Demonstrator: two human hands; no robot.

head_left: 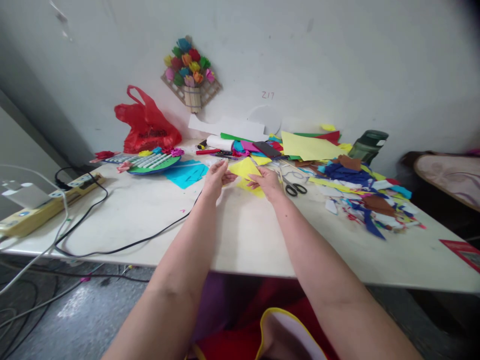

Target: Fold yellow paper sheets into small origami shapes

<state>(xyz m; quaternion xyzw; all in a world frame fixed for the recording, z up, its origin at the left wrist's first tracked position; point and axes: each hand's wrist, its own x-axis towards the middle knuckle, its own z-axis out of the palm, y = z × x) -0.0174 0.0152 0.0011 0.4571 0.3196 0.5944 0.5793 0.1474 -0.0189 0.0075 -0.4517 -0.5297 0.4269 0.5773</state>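
Above the middle of the white table, both my hands hold a piece of yellow paper (245, 168). My left hand (218, 178) pinches its left edge between thumb and fingers. On the other side, my right hand (267, 181) grips the right edge, with its fingers curled over the sheet. More yellow paper (255, 191) shows below the held piece; whether it lies on the table or hangs from it I cannot tell. Black-handled scissors (296, 189) lie just right of my right hand. Left of my left hand is a blue sheet (186, 173).
Paper scraps (369, 200) heap up on the right, before a green bottle (369, 145). A red plastic bag (147, 122) stands at the back left. A power strip (30, 215) and a black cable (131, 247) lie on the left. Paper tulips (189, 65) hang on the wall.
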